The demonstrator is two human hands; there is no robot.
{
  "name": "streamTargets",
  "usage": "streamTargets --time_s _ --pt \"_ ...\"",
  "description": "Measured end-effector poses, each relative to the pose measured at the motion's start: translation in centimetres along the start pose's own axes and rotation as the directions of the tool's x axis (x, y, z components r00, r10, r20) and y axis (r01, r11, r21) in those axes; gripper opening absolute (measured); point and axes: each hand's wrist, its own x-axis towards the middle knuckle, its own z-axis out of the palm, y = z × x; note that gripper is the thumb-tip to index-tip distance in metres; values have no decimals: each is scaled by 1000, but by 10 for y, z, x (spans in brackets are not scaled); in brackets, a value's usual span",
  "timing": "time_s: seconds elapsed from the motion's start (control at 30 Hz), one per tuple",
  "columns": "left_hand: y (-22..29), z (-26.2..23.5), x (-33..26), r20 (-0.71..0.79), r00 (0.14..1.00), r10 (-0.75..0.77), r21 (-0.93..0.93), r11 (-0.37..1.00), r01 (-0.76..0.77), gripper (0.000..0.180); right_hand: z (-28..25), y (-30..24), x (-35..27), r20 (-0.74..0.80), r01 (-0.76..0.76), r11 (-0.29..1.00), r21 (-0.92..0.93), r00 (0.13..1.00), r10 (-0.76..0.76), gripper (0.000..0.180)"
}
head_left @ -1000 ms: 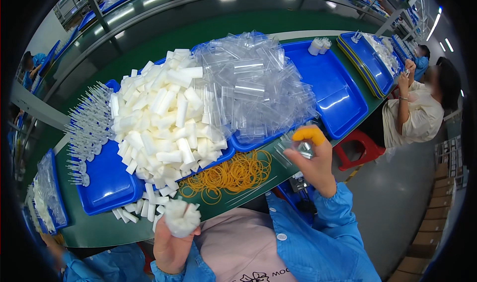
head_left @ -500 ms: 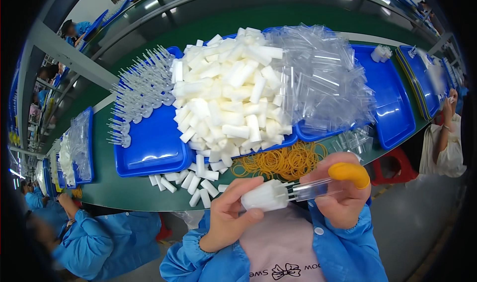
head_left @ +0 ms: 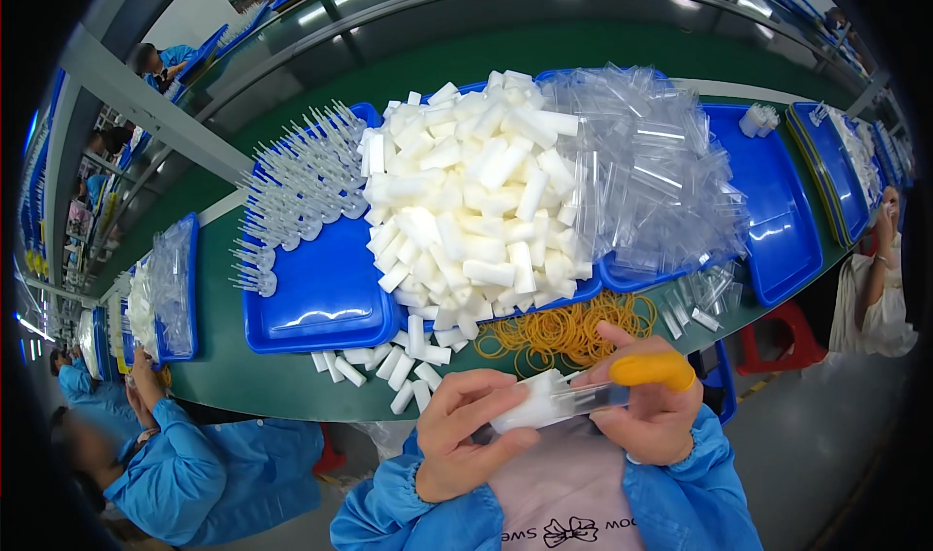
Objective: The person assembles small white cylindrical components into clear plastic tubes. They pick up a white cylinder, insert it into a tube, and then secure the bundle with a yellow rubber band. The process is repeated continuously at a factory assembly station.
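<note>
The foam piece point(head_left: 530, 407) is white and sits between both hands, close to the person's chest, in front of the near edge of the green table point(head_left: 233, 376). The left hand point(head_left: 473, 434) has its fingers closed around the foam piece from below and from the left side. The right hand point(head_left: 649, 405) pinches a clear tube point(head_left: 593, 397) whose end goes into the foam; an orange cot point(head_left: 653, 367) covers its forefinger.

Just beyond the hands, a heap of yellow rubber bands point(head_left: 569, 327) lies on the table near its edge. Loose foam pieces point(head_left: 384, 364) lie scattered to the left of the bands, some almost at the table edge. Behind them, a blue tray point(head_left: 321, 303) carries a big foam pile point(head_left: 471, 201), and clear bags point(head_left: 646, 177) are heaped to the right of it. Another blue tray point(head_left: 777, 211) at the right has free surface.

A second person in a blue sleeve point(head_left: 199, 464) works at the lower left, well apart.
</note>
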Motion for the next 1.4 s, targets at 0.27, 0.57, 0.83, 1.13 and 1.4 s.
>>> streamTargets --time_s 0.27,0.57,0.83,1.13,1.4 --pt "0 -8 -12 -26 999 47 170 985 -42 43 5 -3 3 48 -35 999 -9 998 35 35" --pt "-7 -7 -10 -72 988 137 259 959 -114 40 -3 -3 6 142 -12 992 -124 989 30 34" --pt "-3 -14 -7 82 965 250 530 809 -255 40 1 18 1 54 -331 907 260 943 328 21" --pt "-8 -10 -23 -11 944 -329 -445 847 290 52 -7 18 2 -6 -256 930 265 964 267 16" --pt "-9 -10 -21 83 950 -302 -412 857 309 49 -17 16 -5 59 0 976 -217 998 13 23"
